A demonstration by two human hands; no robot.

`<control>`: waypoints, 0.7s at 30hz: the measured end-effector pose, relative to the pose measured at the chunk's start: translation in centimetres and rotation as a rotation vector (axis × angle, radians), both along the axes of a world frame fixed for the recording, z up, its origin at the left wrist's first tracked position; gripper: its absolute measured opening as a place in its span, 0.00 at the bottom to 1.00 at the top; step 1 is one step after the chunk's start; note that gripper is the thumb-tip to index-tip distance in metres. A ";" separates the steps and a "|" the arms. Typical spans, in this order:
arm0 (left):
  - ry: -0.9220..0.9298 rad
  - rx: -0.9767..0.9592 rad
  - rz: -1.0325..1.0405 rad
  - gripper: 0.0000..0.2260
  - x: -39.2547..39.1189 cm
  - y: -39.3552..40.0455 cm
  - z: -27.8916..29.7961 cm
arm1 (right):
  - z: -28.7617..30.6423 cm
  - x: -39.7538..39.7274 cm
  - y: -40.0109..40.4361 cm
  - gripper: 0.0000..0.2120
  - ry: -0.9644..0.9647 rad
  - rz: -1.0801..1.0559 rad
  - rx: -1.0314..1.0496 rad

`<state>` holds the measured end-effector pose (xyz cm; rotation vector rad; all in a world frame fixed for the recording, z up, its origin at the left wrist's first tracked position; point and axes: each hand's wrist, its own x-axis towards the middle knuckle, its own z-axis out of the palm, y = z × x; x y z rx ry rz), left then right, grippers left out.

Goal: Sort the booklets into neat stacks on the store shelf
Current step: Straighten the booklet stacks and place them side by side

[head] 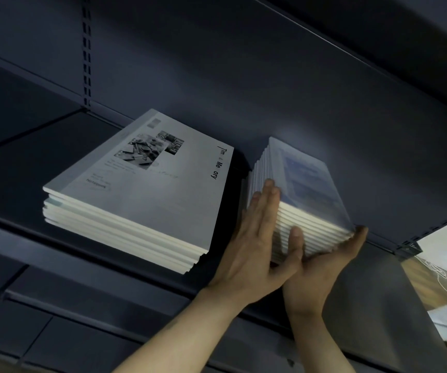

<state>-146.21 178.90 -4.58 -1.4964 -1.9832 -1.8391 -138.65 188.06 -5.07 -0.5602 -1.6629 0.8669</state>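
Nearest the camera, two bare forearms reaching up to the dark shelf (55, 162). Left hand (254, 238) laid flat against the left side of the smaller stack of booklets (308, 195), fingers (269, 192) straight and together, pressing the stacked edges, thumb lying across the near lower corner. Right hand (321, 267) palm-up beneath and against the near end of that same stack, fingers spread and only gently bent, fingertips showing past its right corner; cupping rather than clenching. Smaller stack itself at the shelf's front right part, blurred blue print on its top cover, pale page edges facing the camera, tilted with its near end on the right palm; whether its far end rests on the shelf board cannot be told.

Just left of that stack, apart from it by a dark gap, a larger stack of grey notebooks (136, 189) lying flat on the shelf, its edges slightly stepped, top cover printed with monochrome photographs and black lettering along one side.

Behind both stacks, the shelf's dark back panel (270, 84), with a slotted upright (86, 49) at the far left.
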 end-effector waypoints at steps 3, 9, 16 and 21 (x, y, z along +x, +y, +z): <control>0.007 -0.024 0.007 0.37 0.0 0.4 -0.2 | 0.1 -0.2 0.0 0.47 -0.047 0.011 0.017; 0.041 -0.021 0.040 0.38 0.0 0.4 -0.2 | -0.7 0.2 0.8 0.48 -0.137 -0.070 0.072; -0.357 -0.119 -0.017 0.51 -0.1 -0.6 0.1 | -0.7 0.7 0.0 0.53 -0.112 -0.122 0.014; -0.242 -0.231 -0.020 0.54 0.0 -0.4 -0.6 | -0.9 1.5 -0.5 0.57 -0.213 0.029 -0.015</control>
